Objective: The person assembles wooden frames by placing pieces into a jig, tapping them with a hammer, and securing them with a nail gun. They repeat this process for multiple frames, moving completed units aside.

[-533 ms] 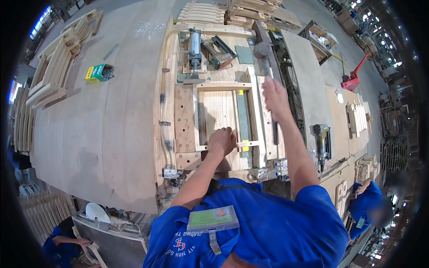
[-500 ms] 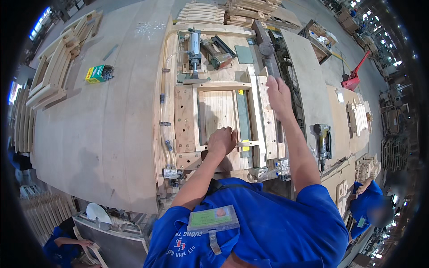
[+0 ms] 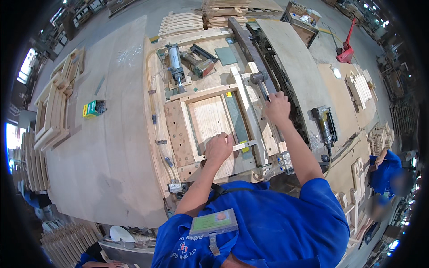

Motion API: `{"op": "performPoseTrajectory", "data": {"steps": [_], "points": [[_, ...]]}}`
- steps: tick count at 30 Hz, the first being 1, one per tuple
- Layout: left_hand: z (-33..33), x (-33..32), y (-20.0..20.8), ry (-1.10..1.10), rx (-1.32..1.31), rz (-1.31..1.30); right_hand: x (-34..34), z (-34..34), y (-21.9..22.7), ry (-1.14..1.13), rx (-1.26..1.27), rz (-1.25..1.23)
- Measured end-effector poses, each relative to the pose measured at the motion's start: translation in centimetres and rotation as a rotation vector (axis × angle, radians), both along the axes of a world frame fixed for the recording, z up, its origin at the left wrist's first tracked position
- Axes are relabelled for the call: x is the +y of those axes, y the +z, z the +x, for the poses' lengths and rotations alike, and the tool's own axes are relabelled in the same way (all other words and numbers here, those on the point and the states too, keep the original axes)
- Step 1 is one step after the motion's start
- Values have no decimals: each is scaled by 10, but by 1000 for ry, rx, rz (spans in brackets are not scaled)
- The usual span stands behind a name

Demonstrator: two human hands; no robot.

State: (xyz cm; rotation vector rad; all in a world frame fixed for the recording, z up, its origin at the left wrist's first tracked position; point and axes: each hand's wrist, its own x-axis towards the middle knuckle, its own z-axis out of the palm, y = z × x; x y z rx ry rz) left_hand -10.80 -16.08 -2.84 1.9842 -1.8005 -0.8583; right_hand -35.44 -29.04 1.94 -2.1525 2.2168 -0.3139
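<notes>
Frame [image 3: 244, 146] under left grip [image 3: 219, 148], hammer [image 3: 258, 77] in right grip [image 3: 278, 108].

A frame [image 3: 210, 94] lies at centre, left hand [image 3: 219, 148] over its near rail [image 3: 243, 146], right hand [image 3: 278, 108] and hammer [image 3: 258, 77] to its right. Behind it sit 1 cylinder [image 3: 175, 60] and 1 nail gun [image 3: 198, 65]; left, 1 box [image 3: 93, 109] on a tabletop [image 3: 103, 147].

The right hand [image 3: 278, 108] has its fingers around a hammer [image 3: 258, 77]. The left hand [image 3: 218, 148] holds the near bar of a wooden frame [image 3: 210, 93]. A green and yellow box [image 3: 93, 109] sits on the counter [image 3: 116, 152].
</notes>
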Motion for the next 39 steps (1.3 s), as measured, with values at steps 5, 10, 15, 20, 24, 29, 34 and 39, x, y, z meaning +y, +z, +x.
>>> {"op": "performPoseTrajectory", "data": {"steps": [5,10,15,20,24,29,34,39], "points": [[1,4,-4,-6,56,-63,48,-113,46,-255,-7,-130],[-10,1,-13,-28,70,-92,95,-201,47,-435,169,78],[-62,-12,-9,-310,155,-110,87,-230,17,-290,122,-76],[-65,-22,-17,-371,150,-60,73,-217,40,-294,-20,77],[-56,-8,-14,-354,312,-188,113,-217,75,-353,-470,94],[-61,34,36,-256,527,-210,167,-116,123,-251,-936,205],[-99,53,19,-308,1126,352,189,-32,98,-209,-879,348],[-105,45,-2,-270,757,446,184,-13,48,-137,-674,413]]}}
